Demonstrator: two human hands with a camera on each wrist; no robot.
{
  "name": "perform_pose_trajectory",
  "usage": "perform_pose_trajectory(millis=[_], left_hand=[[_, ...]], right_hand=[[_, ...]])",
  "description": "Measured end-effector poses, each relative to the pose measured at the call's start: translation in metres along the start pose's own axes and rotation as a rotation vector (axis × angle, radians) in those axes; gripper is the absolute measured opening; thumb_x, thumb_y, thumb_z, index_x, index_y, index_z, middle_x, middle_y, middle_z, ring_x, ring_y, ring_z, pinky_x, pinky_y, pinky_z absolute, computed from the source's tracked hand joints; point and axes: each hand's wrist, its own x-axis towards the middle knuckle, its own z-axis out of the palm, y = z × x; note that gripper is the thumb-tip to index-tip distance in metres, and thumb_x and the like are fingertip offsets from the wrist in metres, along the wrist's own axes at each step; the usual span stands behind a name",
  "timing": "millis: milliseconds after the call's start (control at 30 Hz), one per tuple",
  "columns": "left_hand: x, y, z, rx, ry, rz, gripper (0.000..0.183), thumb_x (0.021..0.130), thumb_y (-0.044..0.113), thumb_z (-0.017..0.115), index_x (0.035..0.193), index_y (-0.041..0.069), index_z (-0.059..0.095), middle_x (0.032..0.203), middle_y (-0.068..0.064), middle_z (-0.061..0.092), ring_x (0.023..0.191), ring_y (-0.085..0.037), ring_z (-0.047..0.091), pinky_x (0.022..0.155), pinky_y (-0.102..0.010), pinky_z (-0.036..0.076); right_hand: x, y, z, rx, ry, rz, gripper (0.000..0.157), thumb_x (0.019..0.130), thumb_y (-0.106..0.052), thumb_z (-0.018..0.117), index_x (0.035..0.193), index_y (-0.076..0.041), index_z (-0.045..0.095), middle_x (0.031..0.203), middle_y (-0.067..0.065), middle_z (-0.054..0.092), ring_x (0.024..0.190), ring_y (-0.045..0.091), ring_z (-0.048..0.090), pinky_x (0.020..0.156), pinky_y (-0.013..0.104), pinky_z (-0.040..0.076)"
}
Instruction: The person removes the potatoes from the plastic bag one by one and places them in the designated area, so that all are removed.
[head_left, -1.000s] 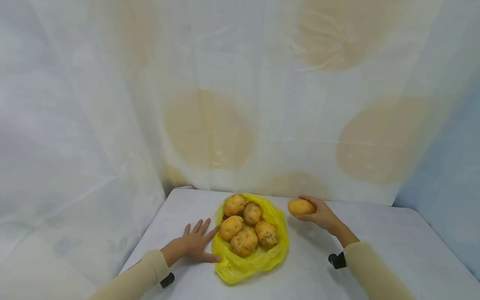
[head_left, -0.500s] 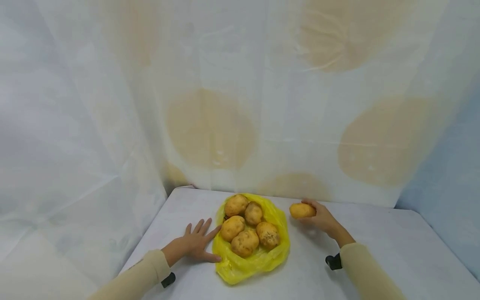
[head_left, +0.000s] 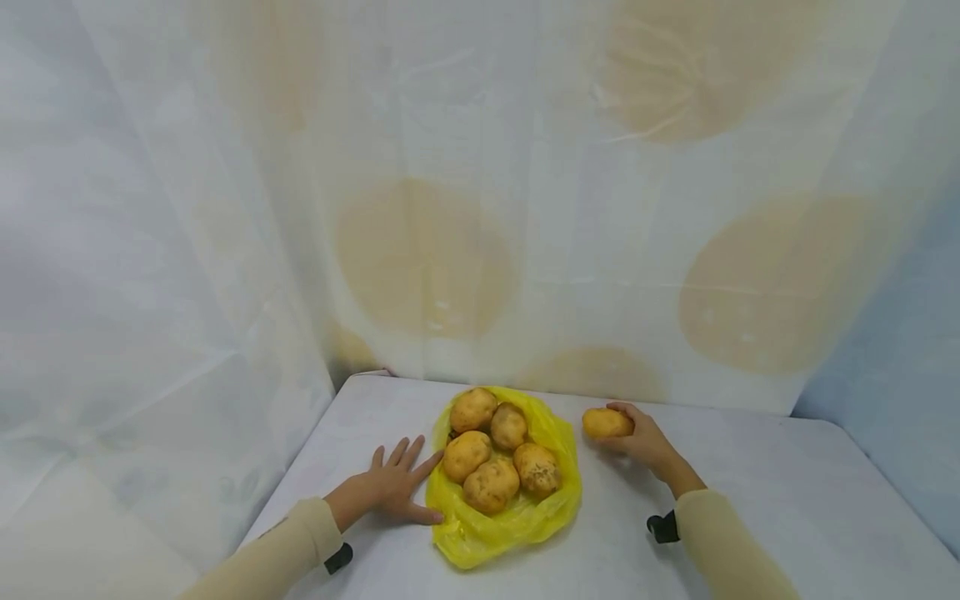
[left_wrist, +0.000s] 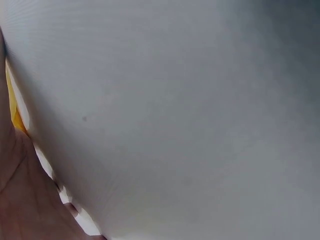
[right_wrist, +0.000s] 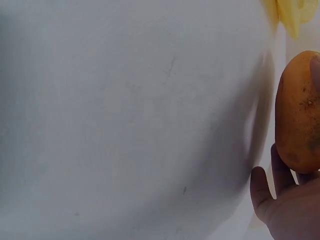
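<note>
In the head view a crumpled yellow plastic bag [head_left: 517,527] lies on the table, with several potatoes [head_left: 491,486] heaped on it. My left hand [head_left: 390,487] rests spread on the table at the bag's left side; its thumb and forefinger reach the bag's edge. To the right of the bag, my right hand [head_left: 645,437] grips a single potato [head_left: 606,422] between thumb and fingers. The right wrist view shows that potato [right_wrist: 297,115] close to the white surface, with a shadow beneath. Only part of the left palm [left_wrist: 30,200] shows in the left wrist view.
A white table [head_left: 757,492] carries everything. Behind it hangs a pale curtain [head_left: 585,233] with tan circles, and another sheet [head_left: 127,333] falls along the left. Black wrist devices [head_left: 663,527] sit under both sleeves.
My right hand has lowered slightly toward the table with the potato in its grip. The left hand stays in place beside the bag.
</note>
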Motion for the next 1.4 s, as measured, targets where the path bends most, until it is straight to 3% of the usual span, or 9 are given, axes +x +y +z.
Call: perform_pose_trajectory(millis=[333, 1400], left_hand=[[0.0055, -0.0049, 0.0053, 0.006, 0.004, 0.009, 0.111, 0.070, 0.093, 0.046, 0.159, 0.035, 0.014, 0.167, -0.014, 0.003, 0.152, -0.043, 0.009, 0.115, -0.072, 0.008], [-0.0007, 0.0014, 0.0000, 0.009, -0.003, -0.002, 0.109, 0.072, 0.091, 0.048, 0.159, 0.034, 0.015, 0.167, -0.014, 0.004, 0.152, -0.042, 0.010, 0.115, -0.071, 0.011]], right_hand=[[0.0015, 0.0044, 0.0010, -0.001, -0.013, 0.012, 0.080, 0.082, -0.029, 0.082, 0.148, -0.012, 0.041, 0.150, 0.022, 0.041, 0.125, 0.039, 0.046, 0.105, 0.060, 0.038], [0.0011, 0.0068, 0.0000, -0.016, -0.026, 0.058, 0.089, 0.081, -0.033, 0.082, 0.150, -0.006, 0.033, 0.146, 0.025, 0.043, 0.120, 0.037, 0.049, 0.103, 0.056, 0.042]])
